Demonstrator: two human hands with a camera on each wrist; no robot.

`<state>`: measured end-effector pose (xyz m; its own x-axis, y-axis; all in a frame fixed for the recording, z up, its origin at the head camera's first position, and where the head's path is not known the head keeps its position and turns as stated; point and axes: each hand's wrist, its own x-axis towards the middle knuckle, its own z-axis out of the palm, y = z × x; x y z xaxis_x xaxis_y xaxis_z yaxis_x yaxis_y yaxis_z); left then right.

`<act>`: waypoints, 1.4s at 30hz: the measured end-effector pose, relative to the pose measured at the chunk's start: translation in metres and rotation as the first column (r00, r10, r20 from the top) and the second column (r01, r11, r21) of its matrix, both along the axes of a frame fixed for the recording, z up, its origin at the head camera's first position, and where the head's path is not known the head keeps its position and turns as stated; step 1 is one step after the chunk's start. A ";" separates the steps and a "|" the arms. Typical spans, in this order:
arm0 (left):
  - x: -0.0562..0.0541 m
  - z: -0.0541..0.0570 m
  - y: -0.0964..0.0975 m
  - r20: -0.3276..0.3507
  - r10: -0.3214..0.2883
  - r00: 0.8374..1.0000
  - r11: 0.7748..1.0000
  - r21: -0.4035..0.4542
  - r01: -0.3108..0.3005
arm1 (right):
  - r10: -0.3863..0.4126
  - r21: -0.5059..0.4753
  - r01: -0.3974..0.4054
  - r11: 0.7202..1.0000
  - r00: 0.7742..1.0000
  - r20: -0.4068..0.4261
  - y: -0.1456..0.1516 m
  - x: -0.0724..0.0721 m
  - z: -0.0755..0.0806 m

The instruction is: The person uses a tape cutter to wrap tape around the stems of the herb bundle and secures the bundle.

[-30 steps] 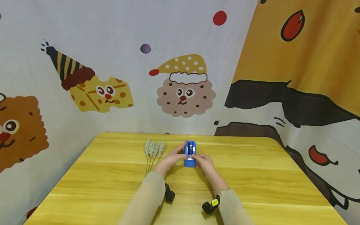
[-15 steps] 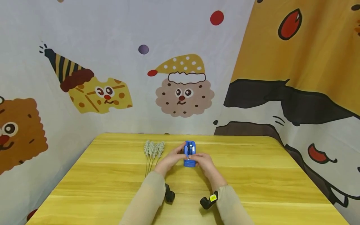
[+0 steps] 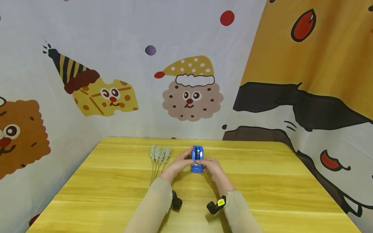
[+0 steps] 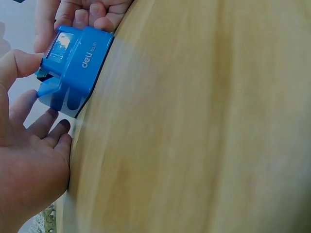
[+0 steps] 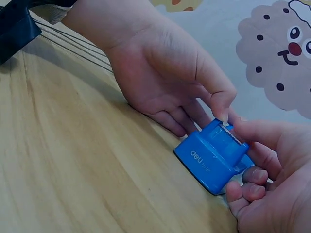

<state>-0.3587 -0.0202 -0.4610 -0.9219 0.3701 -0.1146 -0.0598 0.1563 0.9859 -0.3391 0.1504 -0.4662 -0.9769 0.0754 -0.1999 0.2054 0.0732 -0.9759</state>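
A blue tape dispenser (image 3: 197, 158) marked "deli" stands on the wooden table between both hands. My left hand (image 3: 176, 165) grips it from the left, thumb bent onto the toothed cutter edge, fingers along its side and several of them down by the table. From the right comes my right hand (image 3: 212, 167), its thumb at the other end of the cutter and its lower fingers curled close to the body. In the right wrist view both thumbs meet near the cutter (image 5: 231, 135). Whether a tape end lies between the fingertips, I cannot tell.
Several pale dried flower stems (image 3: 158, 158) lie to the left of my left forearm. The wooden table (image 3: 262, 181) reaches back to a cartoon-printed cloth (image 3: 140, 123). Black wrist cameras (image 3: 214, 207) sit at both sleeves.
My right hand has shifted slightly, its thumb coming further over the cutter toward my left thumb. The left hand and the dispenser stay in place.
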 end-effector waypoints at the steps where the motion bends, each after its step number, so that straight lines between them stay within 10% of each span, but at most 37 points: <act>1: 0.000 0.000 0.000 -0.001 0.000 1.000 1.000 0.000 0.000 | 0.005 -0.004 -0.005 1.000 1.000 0.001 0.000 0.000 0.000; 42: -0.004 -0.004 -0.001 -0.041 0.006 0.999 1.000 -0.012 -0.007 | 0.040 -0.050 -0.042 0.998 0.999 -0.035 0.001 0.023 -0.003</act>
